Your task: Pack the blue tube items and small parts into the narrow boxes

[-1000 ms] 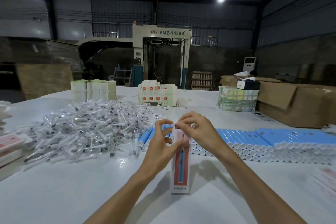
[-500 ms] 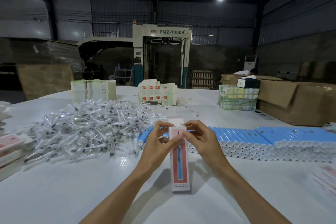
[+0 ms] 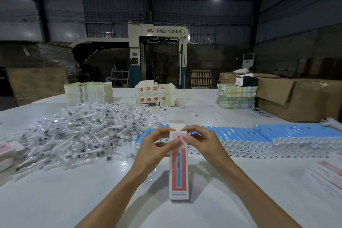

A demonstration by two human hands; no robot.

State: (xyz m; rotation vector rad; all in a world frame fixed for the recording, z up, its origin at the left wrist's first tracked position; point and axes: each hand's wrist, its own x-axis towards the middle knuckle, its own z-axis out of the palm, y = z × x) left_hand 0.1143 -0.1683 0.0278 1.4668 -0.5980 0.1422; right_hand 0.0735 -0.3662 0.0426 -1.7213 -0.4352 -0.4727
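while the narrow white cardboard box, printed with a red panel and a blue tube, rests with its near end on the white worktop, both hands grasp its far, raised end. the left hand pinches the box's left edge between curled fingers and thumb. the right hand pinches the right edge, its thumb pressed on the printed face. the box's white top flap stands open just beyond the fingertips. what is inside the box cannot be told. just behind the hands, a long row of blue plastic tubes with white caps lies stacked on the worktop, cap ends toward the camera, running to the right edge. to the left, a wide heap of small parts in clear wrappers spreads near the tubes' left end. pink-faced boxes lie at the left edge. farther back sit pale green paper stacks, a bundle of flat red-and-white box blanks and, on the right, brown cardboard cartons. a grey machine marked fmz-1450a stands behind.
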